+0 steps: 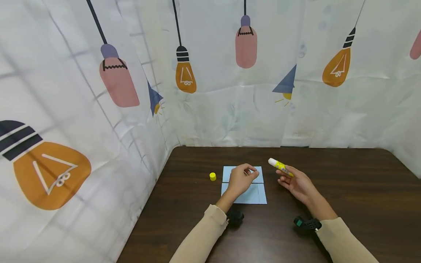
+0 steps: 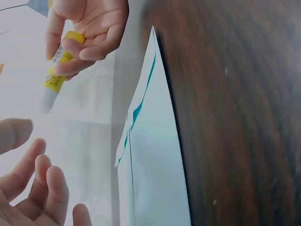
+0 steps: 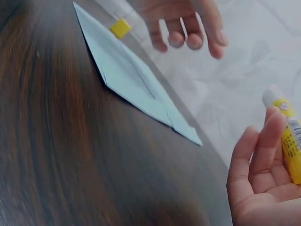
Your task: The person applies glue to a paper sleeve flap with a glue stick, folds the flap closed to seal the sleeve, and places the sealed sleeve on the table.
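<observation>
A yellow glue stick (image 1: 280,166) is held in my right hand (image 1: 299,184), its white end pointing away up and to the left. In the right wrist view the fingers (image 3: 268,141) curl against the yellow barrel. My left hand (image 1: 241,179) hovers over the light blue paper (image 1: 251,195), holding nothing. Its thumb and loosely bent fingers (image 2: 56,188) stand apart in the left wrist view. The paper lies folded on the table, with a dark crease or gap across it and a slightly raised edge. Left of the paper sits the yellow cap (image 1: 212,176).
The dark brown wooden table (image 1: 361,190) spreads under everything. A white curtain (image 1: 223,109) printed with lamps and bulbs hangs behind its far edge and along the left side. A dark band with a device is on each wrist.
</observation>
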Available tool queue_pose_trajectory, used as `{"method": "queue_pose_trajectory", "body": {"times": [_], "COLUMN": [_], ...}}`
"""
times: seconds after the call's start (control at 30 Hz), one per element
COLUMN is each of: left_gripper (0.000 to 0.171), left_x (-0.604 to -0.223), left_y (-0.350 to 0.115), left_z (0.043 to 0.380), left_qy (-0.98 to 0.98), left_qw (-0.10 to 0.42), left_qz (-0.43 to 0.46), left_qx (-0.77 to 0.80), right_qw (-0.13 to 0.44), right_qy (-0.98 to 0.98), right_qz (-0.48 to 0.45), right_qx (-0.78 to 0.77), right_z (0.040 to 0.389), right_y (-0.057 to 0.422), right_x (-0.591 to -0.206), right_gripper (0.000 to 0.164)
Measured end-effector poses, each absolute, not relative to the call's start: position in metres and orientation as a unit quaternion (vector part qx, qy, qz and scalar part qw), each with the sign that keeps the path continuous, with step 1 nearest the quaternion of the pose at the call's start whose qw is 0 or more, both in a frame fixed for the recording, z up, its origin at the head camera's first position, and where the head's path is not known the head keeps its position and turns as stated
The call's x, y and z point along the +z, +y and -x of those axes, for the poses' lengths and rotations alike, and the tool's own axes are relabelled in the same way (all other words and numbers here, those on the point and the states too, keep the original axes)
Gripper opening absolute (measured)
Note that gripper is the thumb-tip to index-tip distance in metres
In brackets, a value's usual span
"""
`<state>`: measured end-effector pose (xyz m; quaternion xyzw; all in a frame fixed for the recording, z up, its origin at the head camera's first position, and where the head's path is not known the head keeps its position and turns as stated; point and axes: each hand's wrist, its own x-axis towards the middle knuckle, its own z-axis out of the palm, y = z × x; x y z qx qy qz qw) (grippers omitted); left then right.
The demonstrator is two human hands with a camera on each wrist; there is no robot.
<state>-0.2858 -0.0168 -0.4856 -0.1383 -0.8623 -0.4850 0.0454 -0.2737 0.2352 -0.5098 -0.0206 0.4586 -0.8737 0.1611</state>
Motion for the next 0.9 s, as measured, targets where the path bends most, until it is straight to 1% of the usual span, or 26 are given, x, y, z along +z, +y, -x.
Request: {"method": "queue_pose_trajectory", "body": {"times": [0.27,0.43,0.63,0.77,0.9], "left_gripper": [0.027,0.033,0.039,0.038,0.034], "left_x": [-0.488,-0.490,-0.491,-0.490,-0.491], "left_y": [-0.013,-0.011,-0.010,-0.009,-0.008], "left_z": [0.287,0.288,0.287,0.285,0.286], "left_qy": [-0.816,-0.775,-0.732,-0.712,-0.696], "left_qw": [0.016,-0.011,-0.043,-0.052,-0.049], "left_qz": [0.111,0.102,0.113,0.122,0.133], "left_qx": [-0.566,-0.624,-0.670,-0.689,-0.704], "right_qw": [0.153,0.152,0.159,0.172,0.182], "right_qy": [0.461,0.467,0.484,0.497,0.504], "right_qz": [0.011,0.007,0.024,0.043,0.065], "right_qx": [-0.874,-0.871,-0.860,-0.849,-0.842], "right_z": [0.273,0.271,0.270,0.269,0.268], "right_y": [0.224,0.219,0.216,0.213,0.211], "right_x": [-0.503,-0.502,-0.500,-0.498,-0.498], "right_gripper": [0.027,0.025,0.024,0.025,0.026]}}
